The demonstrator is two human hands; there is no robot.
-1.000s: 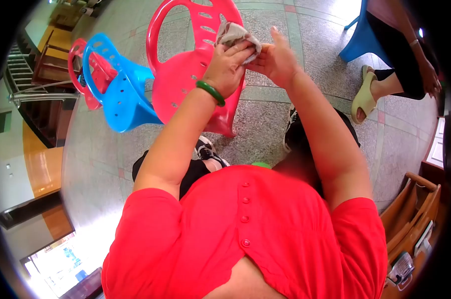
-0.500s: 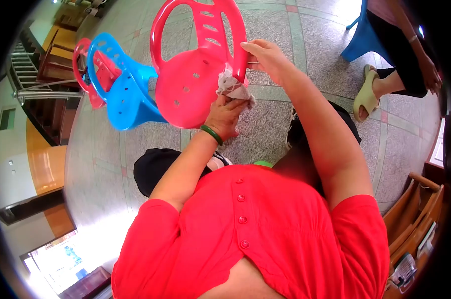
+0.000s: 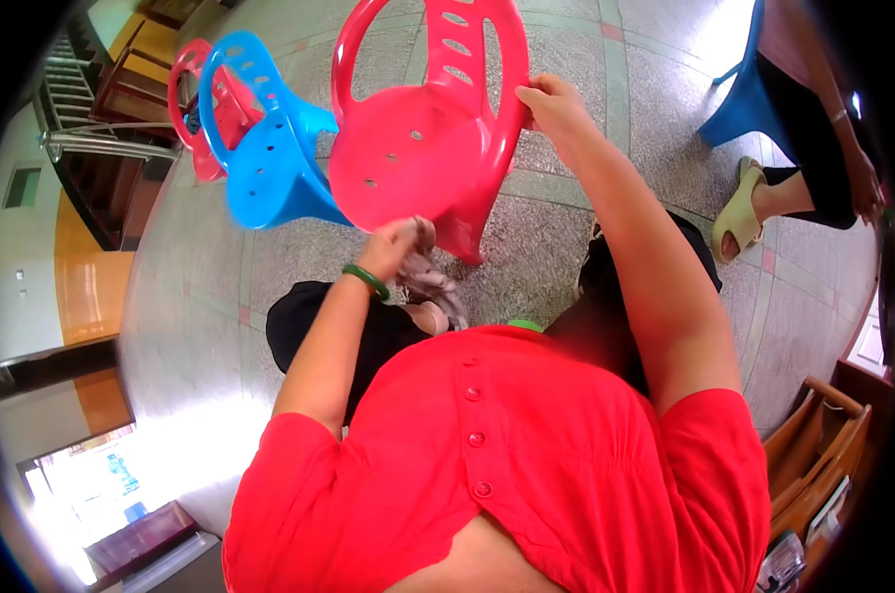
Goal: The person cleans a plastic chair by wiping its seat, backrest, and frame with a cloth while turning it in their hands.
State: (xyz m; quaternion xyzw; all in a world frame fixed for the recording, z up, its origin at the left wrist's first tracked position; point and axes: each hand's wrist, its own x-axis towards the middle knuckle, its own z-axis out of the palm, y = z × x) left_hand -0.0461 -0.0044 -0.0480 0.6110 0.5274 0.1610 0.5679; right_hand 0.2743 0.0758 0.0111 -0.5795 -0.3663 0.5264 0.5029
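Observation:
A red plastic chair (image 3: 408, 124) with slotted back and looped arms stands in front of me. My right hand (image 3: 558, 114) grips its right arm, thumb on top and fingers partly hidden behind. My left hand (image 3: 392, 249), with a green bangle at the wrist, is closed on a crumpled greyish cloth (image 3: 431, 282) that hangs down beside it. Hand and cloth are just in front of the seat's near edge; whether they touch it I cannot tell.
A blue chair (image 3: 269, 163) stands left of the red one, with another red chair (image 3: 210, 109) behind it. To the right, a person's sandalled foot (image 3: 739, 212) rests near a blue chair (image 3: 744, 109). A wooden rack (image 3: 813, 455) is at lower right.
My left hand has drawn the cloth off the chair's right arm, down and leftward. In view, the chairs have shifted right, and the near red chair now shows more of its right side.

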